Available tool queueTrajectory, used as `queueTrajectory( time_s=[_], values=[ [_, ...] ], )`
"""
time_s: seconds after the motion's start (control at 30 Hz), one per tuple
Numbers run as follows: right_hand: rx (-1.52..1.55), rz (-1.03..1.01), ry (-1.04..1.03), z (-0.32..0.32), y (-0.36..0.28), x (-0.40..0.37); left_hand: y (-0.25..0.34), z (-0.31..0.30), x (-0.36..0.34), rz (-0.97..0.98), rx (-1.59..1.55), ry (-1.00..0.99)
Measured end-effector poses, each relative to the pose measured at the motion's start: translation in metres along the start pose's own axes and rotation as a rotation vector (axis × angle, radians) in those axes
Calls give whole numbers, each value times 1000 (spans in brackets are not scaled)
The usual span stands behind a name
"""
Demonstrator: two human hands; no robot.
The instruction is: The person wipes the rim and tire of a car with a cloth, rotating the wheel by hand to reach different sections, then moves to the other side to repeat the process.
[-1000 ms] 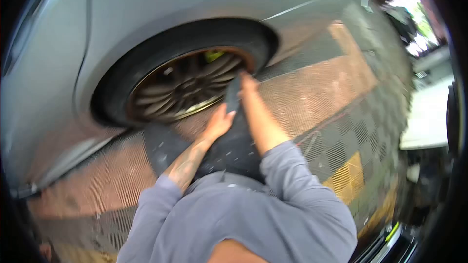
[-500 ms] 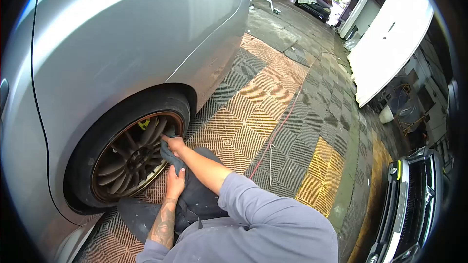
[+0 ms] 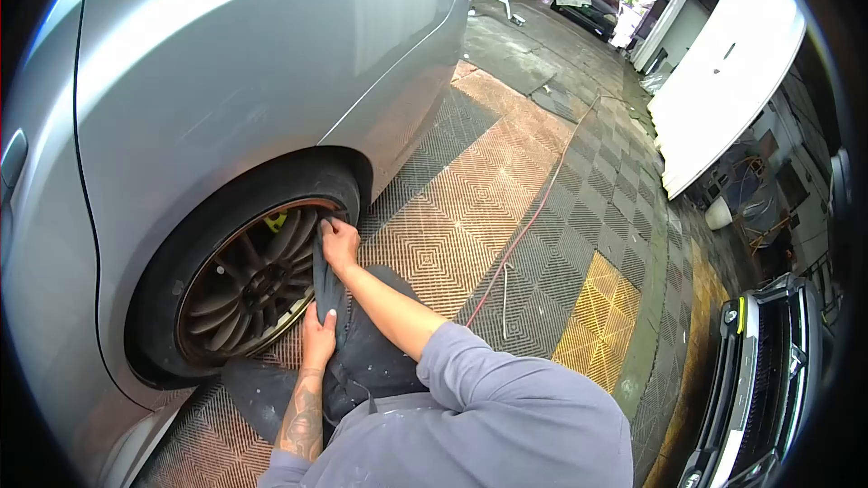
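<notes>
A dark grey cloth [image 3: 329,286] hangs between my two hands beside the bronze multi-spoke wheel [image 3: 258,294] of a silver car [image 3: 235,63]. My right hand [image 3: 340,244] pinches its upper end close to the rim edge. Lower down, my left hand [image 3: 317,338] holds the cloth near the bottom of the rim, thumb up. A black tire [image 3: 172,285] surrounds the rim, and a yellow-green brake part [image 3: 278,221] shows behind the spokes. My legs in dark trousers are just under the cloth.
Patterned floor mats [image 3: 470,208] spread right of the wheel. A thin red hose [image 3: 533,217] and a bent metal rod [image 3: 506,300] lie on them. At the right are a large white panel [image 3: 728,72] and another car's front [image 3: 768,380]. A dark car [image 3: 588,7] stands far back.
My right hand has shifted slightly right and up, away from the spokes, and the cloth is now stretched more upright. My left hand has moved slightly. The view has shifted a little.
</notes>
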State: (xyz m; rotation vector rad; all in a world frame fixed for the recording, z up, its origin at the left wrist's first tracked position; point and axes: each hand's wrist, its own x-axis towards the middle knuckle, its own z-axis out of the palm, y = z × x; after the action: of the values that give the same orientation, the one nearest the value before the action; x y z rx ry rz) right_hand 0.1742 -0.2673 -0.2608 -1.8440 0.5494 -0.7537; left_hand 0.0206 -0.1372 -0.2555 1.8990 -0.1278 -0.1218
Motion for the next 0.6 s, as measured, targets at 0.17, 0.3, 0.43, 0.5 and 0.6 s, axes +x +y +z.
queueTrajectory(
  time_s=[0.17, 0.3, 0.43, 0.5, 0.6],
  values=[
    [271, 34, -163, 9, 14, 10, -7, 6, 9, -27, -3, -14],
    [643, 230, -148, 20, 7, 14, 5, 0, 1, -21, -53, 0],
    [1101, 527, -498, 20, 10, -2, -19, 3, 2, 2, -115, 92],
    [736, 463, -418, 14, 1, -11, -23, 0, 2, -22, -121, 80],
    [742, 414, -462, -11, -4, 12, -29, 8, 0, -23, -56, 117]
  ],
)
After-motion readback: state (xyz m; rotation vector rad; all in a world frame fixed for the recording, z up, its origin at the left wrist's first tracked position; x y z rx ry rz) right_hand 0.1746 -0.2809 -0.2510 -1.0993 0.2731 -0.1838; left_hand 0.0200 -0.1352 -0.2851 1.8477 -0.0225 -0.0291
